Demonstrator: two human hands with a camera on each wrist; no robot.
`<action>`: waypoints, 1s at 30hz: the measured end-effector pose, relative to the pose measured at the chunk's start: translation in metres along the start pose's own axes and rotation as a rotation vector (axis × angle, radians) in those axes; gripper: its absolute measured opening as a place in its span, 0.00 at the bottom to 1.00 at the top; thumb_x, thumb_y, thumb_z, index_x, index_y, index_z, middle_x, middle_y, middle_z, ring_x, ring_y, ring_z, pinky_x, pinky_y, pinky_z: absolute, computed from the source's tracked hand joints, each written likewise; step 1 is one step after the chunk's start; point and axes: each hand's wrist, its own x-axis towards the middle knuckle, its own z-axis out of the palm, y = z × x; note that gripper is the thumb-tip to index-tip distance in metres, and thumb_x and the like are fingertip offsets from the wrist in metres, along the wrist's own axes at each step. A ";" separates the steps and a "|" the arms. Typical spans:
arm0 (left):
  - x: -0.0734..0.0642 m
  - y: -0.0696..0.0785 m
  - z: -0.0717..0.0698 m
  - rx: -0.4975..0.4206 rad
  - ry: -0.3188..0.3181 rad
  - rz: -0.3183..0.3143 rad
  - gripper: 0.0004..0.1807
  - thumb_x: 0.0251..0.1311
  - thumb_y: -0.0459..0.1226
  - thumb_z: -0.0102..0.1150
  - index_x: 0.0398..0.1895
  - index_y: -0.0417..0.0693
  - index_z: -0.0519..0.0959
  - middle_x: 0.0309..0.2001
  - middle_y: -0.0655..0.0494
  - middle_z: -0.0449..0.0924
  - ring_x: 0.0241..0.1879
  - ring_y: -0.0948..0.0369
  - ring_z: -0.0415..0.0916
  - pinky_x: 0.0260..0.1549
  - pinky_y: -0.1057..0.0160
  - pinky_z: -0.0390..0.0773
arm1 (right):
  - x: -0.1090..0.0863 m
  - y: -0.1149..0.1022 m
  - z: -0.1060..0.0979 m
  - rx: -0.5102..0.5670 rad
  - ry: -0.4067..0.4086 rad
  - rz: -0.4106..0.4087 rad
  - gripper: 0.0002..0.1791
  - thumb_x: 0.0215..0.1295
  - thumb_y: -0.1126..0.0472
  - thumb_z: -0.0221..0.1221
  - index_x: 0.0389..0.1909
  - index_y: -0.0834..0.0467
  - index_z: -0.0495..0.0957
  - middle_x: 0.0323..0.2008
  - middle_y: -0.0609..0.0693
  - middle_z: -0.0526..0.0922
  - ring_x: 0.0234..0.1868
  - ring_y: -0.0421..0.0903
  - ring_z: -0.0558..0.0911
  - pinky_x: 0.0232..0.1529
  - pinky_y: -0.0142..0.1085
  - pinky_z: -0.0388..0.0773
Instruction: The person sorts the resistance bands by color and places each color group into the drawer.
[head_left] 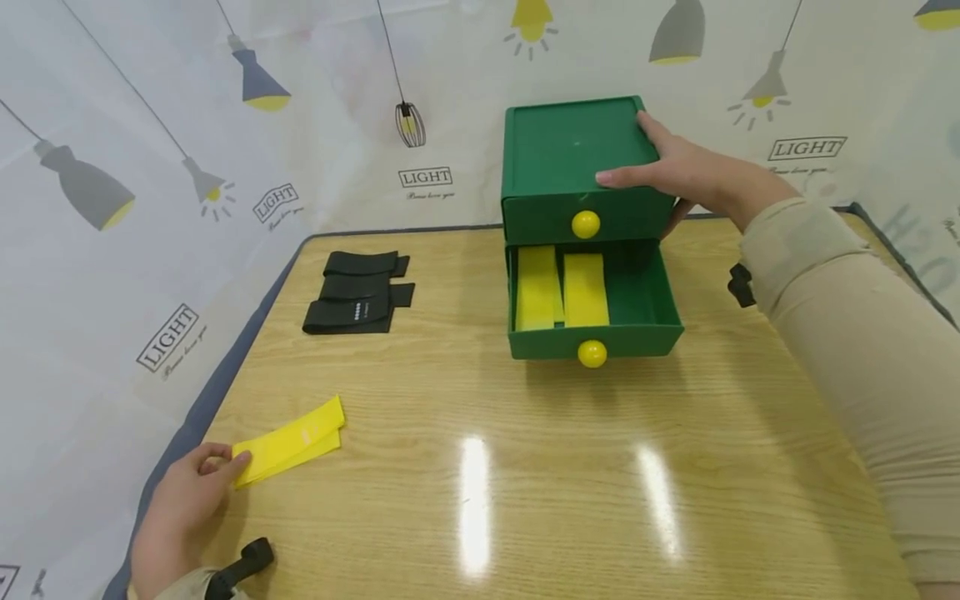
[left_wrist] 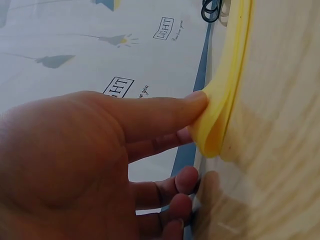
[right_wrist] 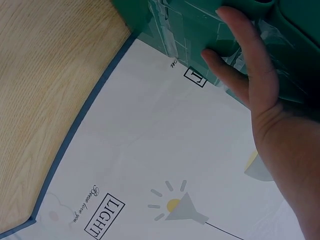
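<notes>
At the left front of the table my left hand [head_left: 191, 492] pinches the near end of a folded yellow resistance band [head_left: 292, 442] between thumb and fingers. The left wrist view shows the band's looped end [left_wrist: 212, 132] under the thumb tip, while the other fingers bend loosely below. My right hand [head_left: 686, 171] rests on the upper right corner of a green two-drawer box [head_left: 577, 150], thumb on its top and fingers spread along its side. Its lower drawer [head_left: 637, 287] is pulled out, with yellow bands [head_left: 585, 292] lying in its left and middle part. The upper drawer is closed.
Black bands [head_left: 356, 287] lie side by side at the back left of the wooden table [head_left: 420, 467]. Yellow round knobs [head_left: 592, 353] stick out from the drawers. A lamp-patterned sheet [head_left: 450, 108] hangs behind the table. A small black object [head_left: 741, 285] shows beside the right sleeve.
</notes>
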 end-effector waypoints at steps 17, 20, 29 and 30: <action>-0.008 0.015 0.004 0.010 0.089 -0.045 0.30 0.79 0.47 0.48 0.69 0.29 0.68 0.66 0.23 0.72 0.61 0.32 0.72 0.57 0.35 0.74 | -0.002 -0.001 -0.001 0.032 -0.012 -0.006 0.69 0.66 0.26 0.61 0.77 0.27 0.08 0.86 0.49 0.17 0.84 0.71 0.54 0.54 0.60 0.87; -0.010 0.026 0.003 -0.007 0.123 -0.048 0.31 0.80 0.48 0.48 0.71 0.30 0.67 0.69 0.24 0.70 0.64 0.30 0.69 0.62 0.31 0.71 | 0.000 -0.001 0.000 0.034 -0.012 0.004 0.69 0.66 0.27 0.61 0.77 0.27 0.09 0.86 0.49 0.17 0.84 0.70 0.53 0.56 0.61 0.86; -0.021 0.071 -0.001 -0.018 0.261 0.026 0.26 0.80 0.46 0.48 0.69 0.34 0.70 0.69 0.27 0.73 0.65 0.32 0.71 0.59 0.34 0.74 | -0.002 0.000 -0.001 0.023 -0.014 0.007 0.69 0.67 0.27 0.60 0.77 0.28 0.08 0.86 0.51 0.17 0.83 0.72 0.54 0.55 0.62 0.86; -0.022 0.076 -0.002 -0.015 0.268 0.033 0.26 0.81 0.46 0.48 0.69 0.35 0.70 0.70 0.27 0.72 0.65 0.32 0.71 0.59 0.34 0.75 | -0.002 0.000 -0.001 0.020 -0.013 0.006 0.69 0.67 0.26 0.60 0.77 0.29 0.08 0.86 0.52 0.17 0.83 0.73 0.53 0.55 0.62 0.86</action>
